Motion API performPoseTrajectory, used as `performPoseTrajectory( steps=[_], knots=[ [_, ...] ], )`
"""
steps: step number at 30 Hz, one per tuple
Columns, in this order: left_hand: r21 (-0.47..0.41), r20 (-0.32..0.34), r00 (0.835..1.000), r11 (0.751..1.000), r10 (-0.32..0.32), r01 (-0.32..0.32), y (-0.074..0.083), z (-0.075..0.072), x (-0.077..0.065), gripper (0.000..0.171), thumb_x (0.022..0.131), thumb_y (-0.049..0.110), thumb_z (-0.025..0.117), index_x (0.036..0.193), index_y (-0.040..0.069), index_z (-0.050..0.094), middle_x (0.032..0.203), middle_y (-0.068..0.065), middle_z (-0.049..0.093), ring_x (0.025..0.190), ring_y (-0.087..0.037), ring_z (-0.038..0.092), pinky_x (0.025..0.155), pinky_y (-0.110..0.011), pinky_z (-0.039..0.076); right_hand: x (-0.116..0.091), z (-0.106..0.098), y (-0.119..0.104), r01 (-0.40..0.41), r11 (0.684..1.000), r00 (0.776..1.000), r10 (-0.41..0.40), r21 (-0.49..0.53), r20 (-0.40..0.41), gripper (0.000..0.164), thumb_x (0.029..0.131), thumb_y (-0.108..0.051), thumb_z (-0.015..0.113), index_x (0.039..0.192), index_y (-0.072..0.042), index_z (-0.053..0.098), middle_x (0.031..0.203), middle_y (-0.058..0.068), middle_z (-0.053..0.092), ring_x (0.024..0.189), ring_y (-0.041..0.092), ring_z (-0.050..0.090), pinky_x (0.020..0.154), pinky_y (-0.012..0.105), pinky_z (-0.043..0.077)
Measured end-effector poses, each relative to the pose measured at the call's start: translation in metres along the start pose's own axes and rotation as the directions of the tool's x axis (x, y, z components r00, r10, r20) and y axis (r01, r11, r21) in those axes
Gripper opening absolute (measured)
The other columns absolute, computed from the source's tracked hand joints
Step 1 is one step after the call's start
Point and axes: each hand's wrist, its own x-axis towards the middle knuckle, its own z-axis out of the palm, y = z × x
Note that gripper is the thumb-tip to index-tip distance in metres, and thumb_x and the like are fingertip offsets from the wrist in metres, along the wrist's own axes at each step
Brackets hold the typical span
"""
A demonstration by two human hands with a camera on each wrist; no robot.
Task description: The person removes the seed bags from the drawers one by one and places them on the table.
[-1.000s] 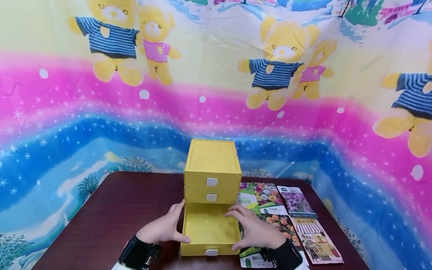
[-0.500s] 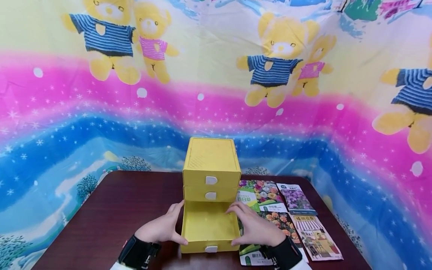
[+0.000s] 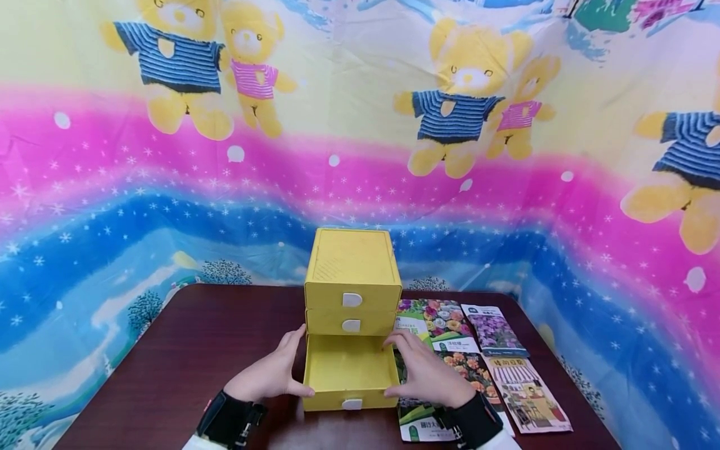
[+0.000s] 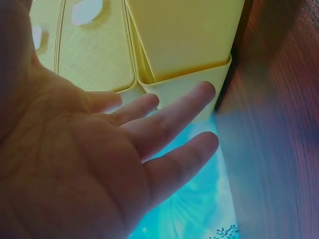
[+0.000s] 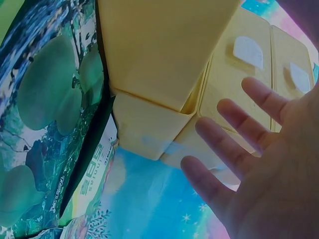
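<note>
A yellow cabinet of drawers (image 3: 353, 259) stands at the middle of the table, each drawer front bearing a white tab. Its bottom drawer (image 3: 351, 369) is pulled part way out, with a bare floor. My left hand (image 3: 267, 375) is at the drawer's left, thumb at the front corner and fingers stretched forward along the side. On the other side, my right hand (image 3: 430, 375) has its thumb at the right front corner and fingers spread near the cabinet. Both wrist views show straight, spread fingers beside the yellow drawer side (image 4: 189, 35). The upper two drawers are closed.
Several flower-pictured packets (image 3: 450, 325) lie on the table to the right, partly under my right hand. A packet with a striped awning picture (image 3: 529, 394) lies near the right table edge. A bear-printed cloth (image 3: 337, 125) hangs behind the dark table (image 3: 185, 350).
The bottom drawer has slid a little further into the cabinet, its front moving away from me. Both hands stay at its sides. The head view has shifted slightly.
</note>
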Motion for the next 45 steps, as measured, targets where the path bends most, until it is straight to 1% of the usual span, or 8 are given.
performPoseTrajectory(
  steps=[7,12,17,22,28,32,39,45],
  knots=[
    [-0.007,-0.052,0.999,1.000,0.009,-0.009,-0.004,0.001,0.005,0.125,0.075,0.034,0.092,0.163,0.006,0.009,0.160,-0.021,0.025,0.135,-0.032,0.049,0.093,-0.040,0.054,0.000,0.004,0.004,-0.009,0.998,0.997,0.004,-0.055,-0.080,0.087,0.082,-0.066,0.073,0.147,-0.016,0.042,0.150,0.006,0.043,0.137,0.021,0.047,0.109,0.042,0.046],
    [-0.039,-0.083,0.997,0.999,0.006,-0.009,-0.006,0.002,0.007,0.118,0.077,0.030,0.091,0.163,0.007,0.013,0.158,-0.019,0.030,0.128,-0.034,0.055,0.087,-0.037,0.056,0.001,0.007,0.007,-0.009,0.996,0.988,-0.004,-0.086,-0.153,0.089,0.083,-0.063,0.074,0.148,-0.012,0.042,0.148,0.006,0.046,0.136,0.021,0.048,0.110,0.038,0.045],
    [-0.056,-0.134,0.991,0.998,-0.014,0.007,-0.009,0.004,0.012,0.114,0.079,0.026,0.090,0.164,0.013,0.015,0.154,-0.014,0.036,0.121,-0.028,0.059,0.085,-0.036,0.056,0.003,0.010,0.008,-0.042,0.995,0.978,0.022,-0.091,-0.207,0.090,0.082,-0.060,0.077,0.149,-0.012,0.041,0.149,0.008,0.047,0.138,0.022,0.047,0.112,0.038,0.044],
    [-0.021,-0.191,0.981,0.999,-0.028,0.024,-0.012,0.007,0.017,0.108,0.080,0.025,0.089,0.163,0.012,0.021,0.152,-0.011,0.041,0.115,-0.021,0.061,0.084,-0.035,0.056,0.006,0.013,0.010,-0.097,0.992,0.971,0.077,-0.078,-0.226,0.089,0.083,-0.058,0.077,0.150,-0.013,0.040,0.148,0.009,0.047,0.139,0.024,0.046,0.113,0.040,0.043],
    [0.019,-0.257,0.966,0.999,-0.024,0.029,-0.014,0.009,0.022,0.099,0.082,0.021,0.088,0.160,0.010,0.028,0.145,-0.007,0.047,0.109,-0.018,0.063,0.084,-0.034,0.057,0.012,0.016,0.014,-0.113,0.991,0.963,0.092,-0.070,-0.254,0.077,0.086,-0.053,0.077,0.142,-0.012,0.043,0.131,0.008,0.054,0.118,0.021,0.057,0.097,0.035,0.051],
    [0.031,-0.278,0.960,0.999,-0.028,0.038,-0.015,0.010,0.026,0.096,0.082,0.024,0.087,0.159,0.010,0.031,0.143,-0.005,0.049,0.109,-0.018,0.064,0.084,-0.033,0.057,0.018,0.018,0.017,-0.134,0.989,0.958,0.113,-0.066,-0.262,0.079,0.086,-0.054,0.077,0.143,-0.011,0.042,0.131,0.010,0.055,0.114,0.021,0.059,0.092,0.035,0.053],
    [0.049,-0.310,0.950,0.998,-0.033,0.051,-0.019,0.010,0.033,0.091,0.085,0.027,0.085,0.158,0.010,0.033,0.146,-0.011,0.049,0.107,-0.021,0.065,0.085,-0.037,0.057,0.030,0.019,0.026,-0.147,0.986,0.959,0.122,-0.082,-0.257,0.086,0.088,-0.054,0.075,0.150,-0.006,0.039,0.137,0.014,0.054,0.123,0.025,0.059,0.098,0.039,0.053],
    [0.082,-0.336,0.942,0.996,-0.007,0.037,-0.022,0.011,0.040,0.084,0.087,0.028,0.083,0.155,0.006,0.036,0.147,-0.016,0.050,0.107,-0.024,0.066,0.088,-0.040,0.058,0.039,0.020,0.031,-0.170,0.983,0.952,0.148,-0.063,-0.268,0.092,0.088,-0.052,0.076,0.155,-0.006,0.033,0.143,0.017,0.052,0.129,0.029,0.056,0.104,0.045,0.051]
  ],
)
